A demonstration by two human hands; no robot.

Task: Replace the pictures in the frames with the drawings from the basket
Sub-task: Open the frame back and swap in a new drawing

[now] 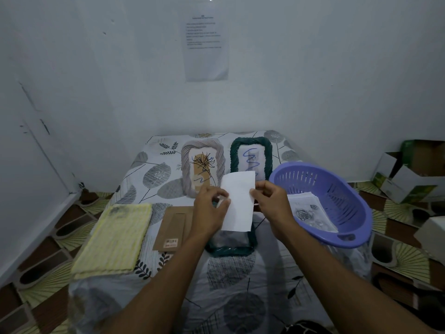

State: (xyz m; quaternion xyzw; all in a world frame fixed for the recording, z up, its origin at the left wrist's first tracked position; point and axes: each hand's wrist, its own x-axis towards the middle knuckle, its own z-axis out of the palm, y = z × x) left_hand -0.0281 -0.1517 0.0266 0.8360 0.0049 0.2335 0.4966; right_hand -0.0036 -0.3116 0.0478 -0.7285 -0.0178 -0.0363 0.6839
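While the white sheet (pixel 239 201) is pinched at its side edges by the left hand (pixel 212 208) and right hand (pixel 272 201), the near green frame (pixel 231 247) beneath is mostly hidden. Only the sheet's blank side is shown. Backing board (pixel 171 227) and yellow cloth (pixel 115 237) are laid left. Drawings (pixel 305 210) are stacked in the basket (pixel 349 189) at the table's right edge. Grey frame (pixel 185 165) and far green frame (pixel 267 150) are seen far.

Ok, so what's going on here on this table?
A person is swapping frame pictures. The left grip and right grip each pinch a side of a white sheet, held above a dark green frame lying on the table. A brown backing board lies beside it. More drawings sit in the purple basket; a grey frame and another green frame sit further back.
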